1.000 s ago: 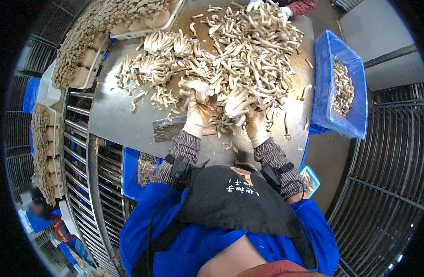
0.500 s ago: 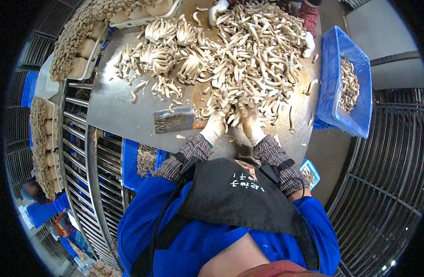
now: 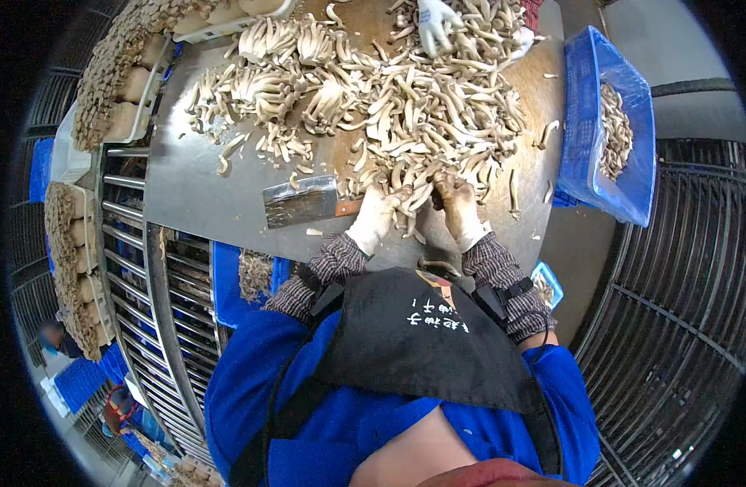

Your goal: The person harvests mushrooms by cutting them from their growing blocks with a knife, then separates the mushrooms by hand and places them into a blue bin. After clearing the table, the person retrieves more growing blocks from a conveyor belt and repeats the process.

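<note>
Gloved in white, my left hand point(image 3: 378, 213) is at the near edge of a big mushroom pile point(image 3: 446, 105), its fingers closed round some mushrooms point(image 3: 405, 200). Just right of it, my right hand point(image 3: 459, 207) wears a glove with dark, stained fingers. Those fingers are curled at the pile's edge, and what they hold, if anything, is hidden. A cleaver point(image 3: 301, 203) lies flat on the metal table point(image 3: 215, 195), its wooden handle ending beside my left hand. Clusters of mushrooms point(image 3: 267, 93) lie farther left.
Across the table, a co-worker's gloved hand point(image 3: 438, 26) reaches over the pile. A blue lined crate point(image 3: 580, 130) with mushrooms stands at the right. White trays point(image 3: 150, 101) of mushroom blocks and a metal rack point(image 3: 133, 260) are at the left. Below is another blue crate point(image 3: 225, 284).
My hands have moved slightly apart, with mushrooms now showing in my left fingers. The co-worker's hand has come further over the pile. The whole view has shifted a little.
</note>
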`<state>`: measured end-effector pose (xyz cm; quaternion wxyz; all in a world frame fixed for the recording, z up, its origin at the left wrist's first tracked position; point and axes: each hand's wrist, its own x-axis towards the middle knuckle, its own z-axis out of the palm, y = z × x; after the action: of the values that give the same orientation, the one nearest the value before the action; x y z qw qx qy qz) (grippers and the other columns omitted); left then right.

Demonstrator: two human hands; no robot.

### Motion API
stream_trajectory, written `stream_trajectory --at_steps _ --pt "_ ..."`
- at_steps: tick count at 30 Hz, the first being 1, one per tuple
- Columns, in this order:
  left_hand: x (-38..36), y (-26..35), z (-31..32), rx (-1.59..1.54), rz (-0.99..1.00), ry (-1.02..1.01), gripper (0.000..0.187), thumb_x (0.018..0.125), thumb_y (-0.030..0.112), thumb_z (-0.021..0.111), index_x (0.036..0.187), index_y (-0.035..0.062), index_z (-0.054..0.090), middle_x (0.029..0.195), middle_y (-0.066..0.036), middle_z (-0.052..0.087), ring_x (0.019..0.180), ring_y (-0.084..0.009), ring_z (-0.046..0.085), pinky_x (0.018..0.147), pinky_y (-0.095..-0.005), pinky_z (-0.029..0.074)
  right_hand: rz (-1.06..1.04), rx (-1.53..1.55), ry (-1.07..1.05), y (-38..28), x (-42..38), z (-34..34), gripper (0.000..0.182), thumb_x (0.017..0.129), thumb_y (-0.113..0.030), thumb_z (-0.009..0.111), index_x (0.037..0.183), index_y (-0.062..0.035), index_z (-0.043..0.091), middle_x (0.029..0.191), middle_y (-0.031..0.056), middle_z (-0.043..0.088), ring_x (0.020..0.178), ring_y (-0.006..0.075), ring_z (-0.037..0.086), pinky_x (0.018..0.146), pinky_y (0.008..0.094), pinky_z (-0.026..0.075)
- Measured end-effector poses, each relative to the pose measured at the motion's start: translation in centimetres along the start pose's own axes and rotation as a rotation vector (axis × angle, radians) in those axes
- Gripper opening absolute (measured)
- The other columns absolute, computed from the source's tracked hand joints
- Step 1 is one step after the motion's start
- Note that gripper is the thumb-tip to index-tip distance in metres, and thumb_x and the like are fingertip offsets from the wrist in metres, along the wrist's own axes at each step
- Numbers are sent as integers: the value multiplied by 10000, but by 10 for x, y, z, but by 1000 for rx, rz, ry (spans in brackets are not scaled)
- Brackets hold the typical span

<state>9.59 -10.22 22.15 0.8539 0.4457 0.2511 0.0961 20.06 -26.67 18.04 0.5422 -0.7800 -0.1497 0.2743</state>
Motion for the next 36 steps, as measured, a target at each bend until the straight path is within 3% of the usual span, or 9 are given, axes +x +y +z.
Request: stream_trajectory --at_steps 11,16,19,22,24,25,28,31,36 --pt "29 34 -13 441 89 97 358 876 58 644 1116 -113 441 903 -185 645 642 -154 629 521 -253 499 -3 179 355 -50 30 -4 314 1009 -272 511 1030 19 627 798 24 603 637 127 515 576 260 431" --pt "57 22 -63 -19 -3 262 360 884 35 641 1202 -77 513 987 -172 672 769 -218 704 620 -300 617 252 489 500 -9 18 -11 353 953 -345 598 1045 -5 623 798 68 611 737 170 560 633 320 471" --pt "49 17 -44 267 -13 -82 397 923 52 562 1295 -72 499 1124 -179 648 923 -174 669 713 -291 601 -29 -272 317 32 -4 0 480 866 -245 675 1179 95 544 968 218 646 857 270 608 776 381 495" --pt "61 -33 -34 872 308 -275 416 947 214 558 1270 -47 535 1119 -182 656 982 -223 652 853 -345 523 259 -6 274 -30 -8 13 443 870 -176 642 1213 88 545 983 223 661 858 258 604 764 372 487" --pt "59 -35 -16 1016 218 -241 461 943 316 568 1271 -8 542 1081 -189 663 977 -285 643 891 -372 498 144 -42 221 -15 11 13 405 894 -157 613 1222 71 544 994 196 655 855 243 595 759 370 488" --pt "55 7 10 1159 -265 -312 516 939 395 575 1251 -15 546 1080 -226 652 993 -286 636 919 -379 481 177 73 231 -20 11 15 377 910 -142 590 1220 68 546 990 170 644 848 229 590 745 360 489" --pt "51 -14 8 691 210 -236 446 888 309 695 1186 -5 584 1012 -203 676 877 -277 671 756 -382 527 12 -191 170 -7 15 10 270 940 -113 576 1158 45 560 962 118 636 836 220 611 698 345 506" --pt "40 18 7 357 -276 -148 412 861 190 726 1195 28 549 967 -62 645 717 -95 607 643 -241 521 368 725 143 -49 4 6 216 933 -61 571 1146 -29 584 891 70 645 759 151 607 635 300 539" --pt "33 1 -7 77 -164 -153 376 901 119 659 1231 16 510 1017 -38 615 823 -118 603 736 -261 522 238 852 52 -31 6 11 160 917 -28 581 1077 -33 585 887 50 640 732 152 623 621 302 552"
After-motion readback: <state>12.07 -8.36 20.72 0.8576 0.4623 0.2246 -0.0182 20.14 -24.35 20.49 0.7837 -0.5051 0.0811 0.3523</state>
